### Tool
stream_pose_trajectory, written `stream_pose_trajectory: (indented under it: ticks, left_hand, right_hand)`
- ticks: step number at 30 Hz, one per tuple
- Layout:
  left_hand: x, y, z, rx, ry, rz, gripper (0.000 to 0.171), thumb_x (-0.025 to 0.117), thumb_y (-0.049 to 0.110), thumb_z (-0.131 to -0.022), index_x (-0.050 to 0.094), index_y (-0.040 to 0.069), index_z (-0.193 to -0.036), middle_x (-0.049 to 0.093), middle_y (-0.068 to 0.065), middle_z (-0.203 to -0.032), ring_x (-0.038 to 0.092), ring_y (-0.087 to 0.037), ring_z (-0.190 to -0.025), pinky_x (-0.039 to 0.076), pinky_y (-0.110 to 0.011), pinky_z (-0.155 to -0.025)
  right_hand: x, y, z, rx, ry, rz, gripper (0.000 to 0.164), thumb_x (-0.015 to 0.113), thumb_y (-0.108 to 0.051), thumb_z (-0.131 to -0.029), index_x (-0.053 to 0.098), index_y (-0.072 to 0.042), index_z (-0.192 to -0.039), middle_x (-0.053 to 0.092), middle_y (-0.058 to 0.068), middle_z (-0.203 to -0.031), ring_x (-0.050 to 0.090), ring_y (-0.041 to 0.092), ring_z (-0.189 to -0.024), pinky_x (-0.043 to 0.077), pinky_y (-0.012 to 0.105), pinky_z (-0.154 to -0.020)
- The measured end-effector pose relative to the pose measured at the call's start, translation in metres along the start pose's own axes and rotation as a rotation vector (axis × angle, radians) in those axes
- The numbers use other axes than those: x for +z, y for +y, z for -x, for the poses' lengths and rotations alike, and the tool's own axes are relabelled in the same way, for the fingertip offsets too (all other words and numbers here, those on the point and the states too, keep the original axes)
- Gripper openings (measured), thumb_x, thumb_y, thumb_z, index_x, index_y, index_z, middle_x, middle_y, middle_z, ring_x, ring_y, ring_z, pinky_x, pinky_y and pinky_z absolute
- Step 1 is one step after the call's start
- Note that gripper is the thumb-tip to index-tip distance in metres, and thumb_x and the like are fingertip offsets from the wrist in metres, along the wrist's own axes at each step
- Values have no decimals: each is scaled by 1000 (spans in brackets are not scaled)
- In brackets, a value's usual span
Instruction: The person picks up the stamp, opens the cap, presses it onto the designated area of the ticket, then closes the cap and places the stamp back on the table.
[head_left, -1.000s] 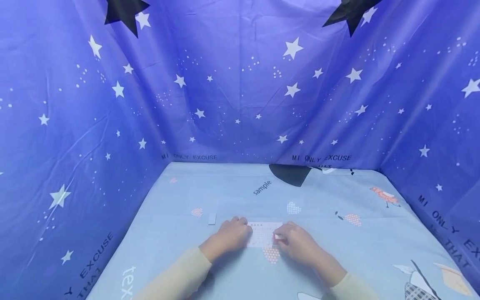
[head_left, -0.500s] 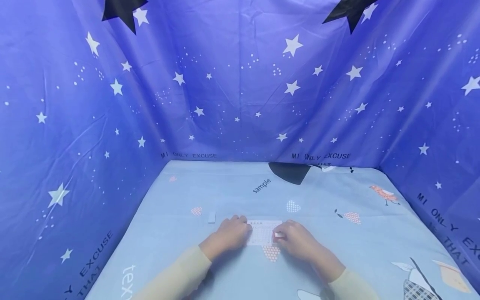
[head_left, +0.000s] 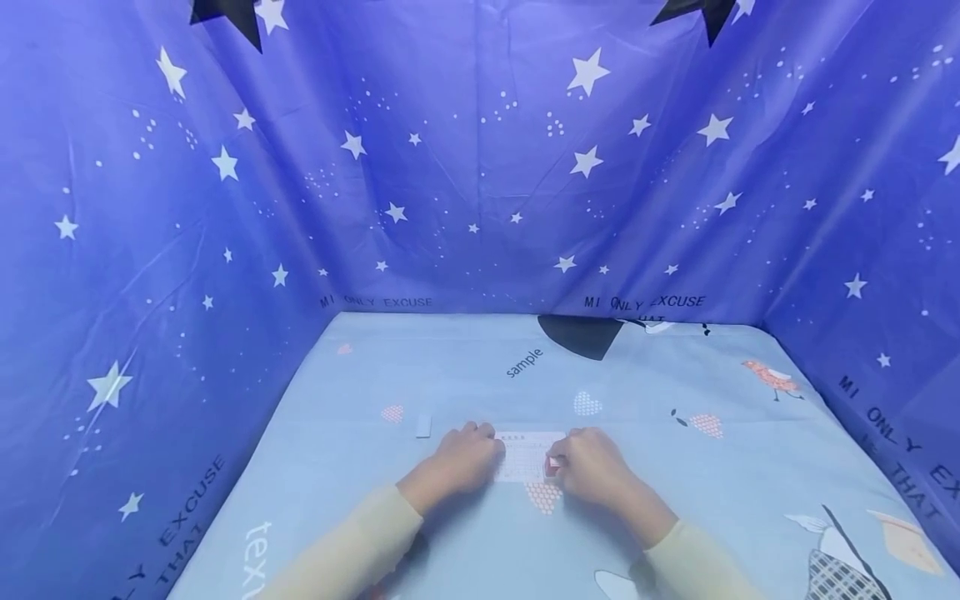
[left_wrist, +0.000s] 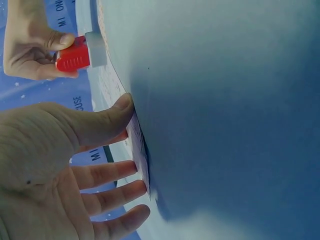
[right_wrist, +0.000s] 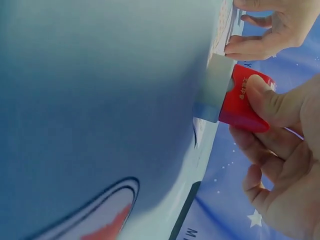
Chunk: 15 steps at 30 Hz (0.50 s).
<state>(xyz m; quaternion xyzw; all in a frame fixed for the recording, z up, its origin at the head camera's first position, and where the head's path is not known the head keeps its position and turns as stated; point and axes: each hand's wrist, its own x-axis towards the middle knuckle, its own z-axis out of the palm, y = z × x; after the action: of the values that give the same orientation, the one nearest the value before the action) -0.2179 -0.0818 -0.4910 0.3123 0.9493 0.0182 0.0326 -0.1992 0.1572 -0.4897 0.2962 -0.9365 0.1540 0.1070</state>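
A small printed sheet of paper (head_left: 522, 457) lies on the light blue cloth between the two hands. My left hand (head_left: 463, 458) rests on its left end; in the left wrist view the thumb and fairly straight fingers (left_wrist: 107, 172) touch the sheet. With thumb and fingers, my right hand (head_left: 596, 468) grips a red-handled stamp (right_wrist: 245, 100) with a greyish clear base. The base stands on the right end of the paper, and its underside is hidden.
A small white rectangular piece (head_left: 423, 426) lies on the patterned tablecloth (head_left: 450, 367), left of and beyond the left hand. A blue curtain (head_left: 480, 158) with stars encloses the back and sides.
The head view has tilted slightly, so the table sits higher in the frame. Both hands, the paper and the stamp keep nearly the same places, with the right wrist slightly shifted.
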Motion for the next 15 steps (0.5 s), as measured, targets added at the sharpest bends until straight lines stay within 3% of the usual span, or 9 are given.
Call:
stream_pose_trajectory:
  ticks: [9,15]
  left_hand:
    - [-1,-2,0,-5,37,-27,12,69,15,-88,73,18,-99,55,1,-89,46,-16,-77,42,-31,-60]
    - [4,2,1,4,33,-53,14,70,16,-86,73,19,-99,55,1,-88,46,-16,-76,42,-31,-59]
  right_hand:
    - [1,-1,-2,-25,74,46,13,85,-15,-68,76,-22,-74,60,-15,-62,41,2,-56,41,28,-61]
    - [-2,-4,1,-18,30,67,13,83,-18,-71,73,-26,-69,55,-20,-58,40,1,-54,40,28,-61]
